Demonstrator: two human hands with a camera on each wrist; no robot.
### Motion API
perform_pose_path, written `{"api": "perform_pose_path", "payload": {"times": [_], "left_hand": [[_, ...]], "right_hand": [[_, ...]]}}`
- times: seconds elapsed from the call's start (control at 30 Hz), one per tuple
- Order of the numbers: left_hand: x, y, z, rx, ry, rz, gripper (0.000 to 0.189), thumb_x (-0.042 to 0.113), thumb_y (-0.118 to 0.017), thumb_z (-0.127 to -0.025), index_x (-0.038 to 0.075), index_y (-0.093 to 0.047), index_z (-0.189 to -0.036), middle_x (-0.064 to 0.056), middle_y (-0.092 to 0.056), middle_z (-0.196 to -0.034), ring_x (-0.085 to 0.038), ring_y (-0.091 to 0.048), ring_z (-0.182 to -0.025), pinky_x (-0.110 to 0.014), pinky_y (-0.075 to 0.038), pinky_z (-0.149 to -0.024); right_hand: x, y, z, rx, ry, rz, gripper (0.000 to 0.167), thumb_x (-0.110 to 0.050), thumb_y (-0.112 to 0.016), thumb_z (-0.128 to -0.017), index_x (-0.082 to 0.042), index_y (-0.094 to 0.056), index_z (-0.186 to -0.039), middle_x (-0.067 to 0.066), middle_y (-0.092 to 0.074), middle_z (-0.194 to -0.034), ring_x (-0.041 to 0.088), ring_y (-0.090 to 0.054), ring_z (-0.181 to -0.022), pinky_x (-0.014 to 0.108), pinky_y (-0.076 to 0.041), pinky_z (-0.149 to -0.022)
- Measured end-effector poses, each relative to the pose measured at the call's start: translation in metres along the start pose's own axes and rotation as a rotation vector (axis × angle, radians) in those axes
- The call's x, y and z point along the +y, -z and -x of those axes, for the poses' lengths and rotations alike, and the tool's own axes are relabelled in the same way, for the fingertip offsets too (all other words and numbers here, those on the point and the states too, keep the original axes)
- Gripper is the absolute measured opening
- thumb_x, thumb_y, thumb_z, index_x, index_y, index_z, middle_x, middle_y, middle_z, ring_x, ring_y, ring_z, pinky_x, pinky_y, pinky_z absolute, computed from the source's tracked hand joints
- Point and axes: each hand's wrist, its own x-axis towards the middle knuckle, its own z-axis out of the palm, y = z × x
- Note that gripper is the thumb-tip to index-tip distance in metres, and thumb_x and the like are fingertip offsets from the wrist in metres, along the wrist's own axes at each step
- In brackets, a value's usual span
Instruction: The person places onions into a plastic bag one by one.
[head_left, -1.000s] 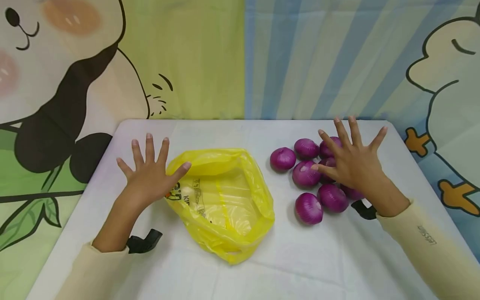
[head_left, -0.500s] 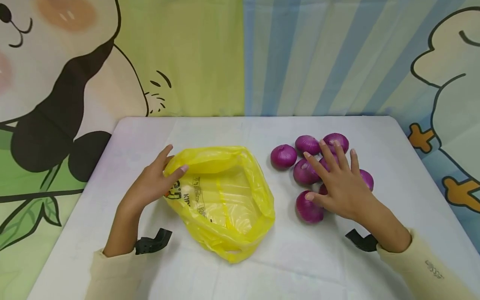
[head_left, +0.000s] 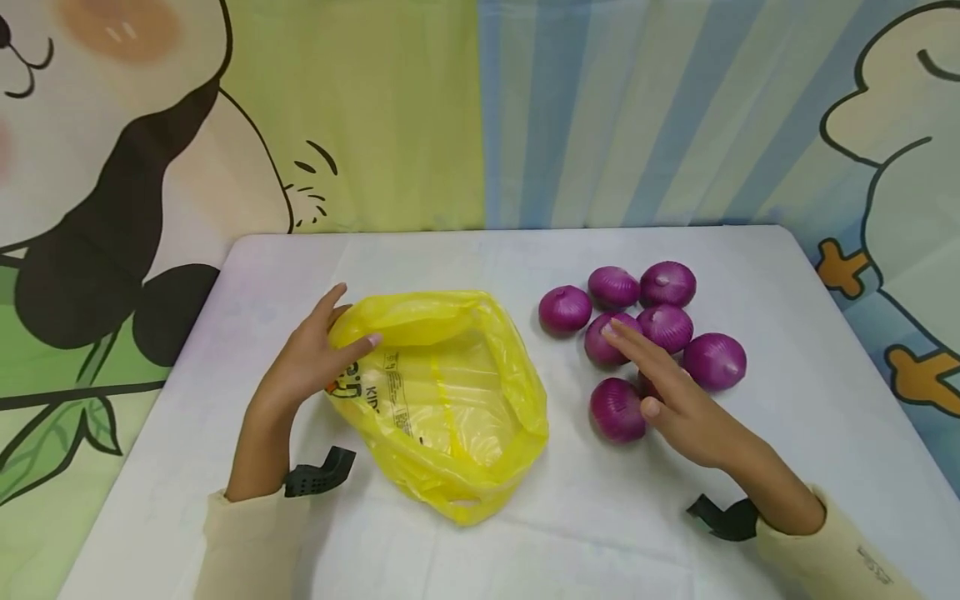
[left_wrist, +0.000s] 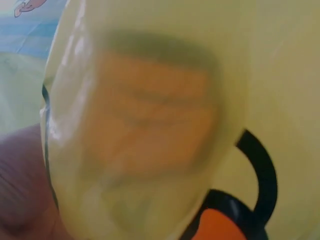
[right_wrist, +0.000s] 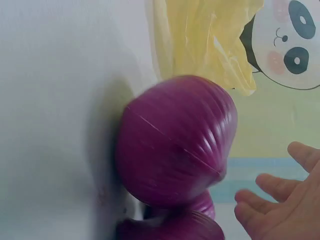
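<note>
A yellow plastic bag (head_left: 480, 408) lies with its mouth spread wide on the white table. My left hand (head_left: 300, 367) is at its left rim, thumb over the mouth and fingers along the outer side; the rim does not look pinched. Printed yellow plastic (left_wrist: 150, 115) fills most of the left wrist view. My right hand (head_left: 693, 417) hovers over the front of a group of purple onions, fingers straight and apart from them. The nearest onion (head_left: 617, 410) lies left of its thumb; a large onion (right_wrist: 175, 140) fills the middle of the right wrist view.
Several more onions, such as the right one (head_left: 715, 362) and the back one (head_left: 667, 284), sit close together. The white table (head_left: 570, 533) ends at a cartoon curtain (head_left: 420, 117) behind it. Black wrist devices (head_left: 321, 473) hang beneath both wrists.
My right hand has come down and toward me over the onions, uncovering several of them. The left hand's spread fingers have lowered and turned beside the bag's rim. Bag and onions stay put.
</note>
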Motion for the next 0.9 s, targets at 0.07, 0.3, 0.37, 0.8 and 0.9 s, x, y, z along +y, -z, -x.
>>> {"api": "perform_pose_path", "payload": {"times": [0.07, 0.3, 0.37, 0.8, 0.9], "left_hand": [[-0.001, -0.001, -0.002, 0.008, -0.01, 0.014, 0.103, 0.049, -0.071, -0.086, 0.02, -0.003, -0.158, -0.018, -0.032, -0.153, -0.037, -0.043, -0.128, -0.058, -0.031, -0.105], [-0.006, 0.001, -0.003, 0.027, 0.02, 0.021, 0.099, 0.041, -0.073, -0.087, 0.018, -0.007, -0.158, -0.02, -0.03, -0.154, -0.039, -0.033, -0.137, -0.058, -0.029, -0.106], [-0.008, 0.001, -0.003, 0.023, 0.024, 0.025, 0.094, 0.042, -0.069, -0.09, 0.014, -0.01, -0.157, -0.021, -0.03, -0.153, -0.039, -0.029, -0.139, -0.058, -0.027, -0.106], [-0.022, -0.007, -0.012, 0.067, 0.04, 0.076, 0.053, 0.037, -0.051, -0.101, 0.001, -0.049, -0.141, -0.017, -0.061, -0.124, -0.029, -0.061, -0.102, -0.043, -0.047, -0.09], [-0.023, -0.008, -0.014, 0.108, 0.062, 0.073, 0.047, 0.034, -0.053, -0.101, 0.0, -0.057, -0.133, -0.017, -0.066, -0.111, -0.026, -0.065, -0.089, -0.034, -0.052, -0.077]], "right_hand": [[0.0, -0.002, 0.001, 0.009, -0.018, -0.028, 0.065, -0.027, -0.057, -0.098, -0.013, -0.027, -0.154, 0.009, -0.024, -0.158, 0.02, -0.019, -0.145, 0.023, -0.028, -0.105], [0.001, -0.011, 0.006, 0.034, -0.078, -0.054, 0.074, -0.004, -0.071, -0.087, -0.021, -0.036, -0.151, 0.008, -0.035, -0.153, 0.014, -0.026, -0.142, 0.017, -0.027, -0.106], [0.001, -0.014, 0.007, 0.041, -0.097, -0.046, 0.073, -0.006, -0.071, -0.088, -0.023, -0.037, -0.15, 0.008, -0.038, -0.151, 0.011, -0.028, -0.14, 0.015, -0.024, -0.106], [0.005, -0.034, 0.008, -0.036, -0.226, 0.05, 0.075, -0.036, -0.078, -0.083, -0.021, -0.042, -0.147, -0.002, -0.042, -0.147, 0.02, -0.038, -0.134, 0.037, -0.04, -0.102], [0.007, -0.039, 0.007, -0.063, -0.235, 0.044, 0.074, -0.041, -0.078, -0.082, -0.019, -0.045, -0.145, 0.004, -0.041, -0.148, 0.026, -0.036, -0.136, 0.047, -0.044, -0.096]]}}
